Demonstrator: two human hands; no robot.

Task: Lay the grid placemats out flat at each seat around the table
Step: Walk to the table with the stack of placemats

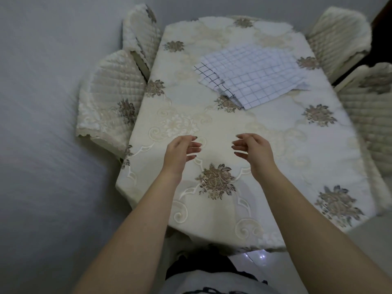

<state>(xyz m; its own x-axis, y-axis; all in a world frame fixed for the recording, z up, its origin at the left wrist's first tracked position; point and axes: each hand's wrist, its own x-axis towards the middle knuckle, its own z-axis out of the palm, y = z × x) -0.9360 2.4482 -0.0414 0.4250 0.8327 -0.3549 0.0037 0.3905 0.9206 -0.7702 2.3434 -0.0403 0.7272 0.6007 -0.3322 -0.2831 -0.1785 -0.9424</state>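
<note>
A loose stack of white grid placemats (252,75) with dark lines lies on the far middle of the table, its layers fanned and overlapping. The table (297,141) wears a cream cloth with brown flower prints. My left hand (180,153) and my right hand (252,151) hover side by side over the near half of the table, palms facing each other, fingers curled and apart, holding nothing. Both hands are well short of the placemats.
Two chairs with quilted cream covers (114,98) (142,32) stand along the table's left side by a grey wall. Two more covered chairs (339,37) (369,107) stand at the right. The table's near edge (212,236) is just in front of my body.
</note>
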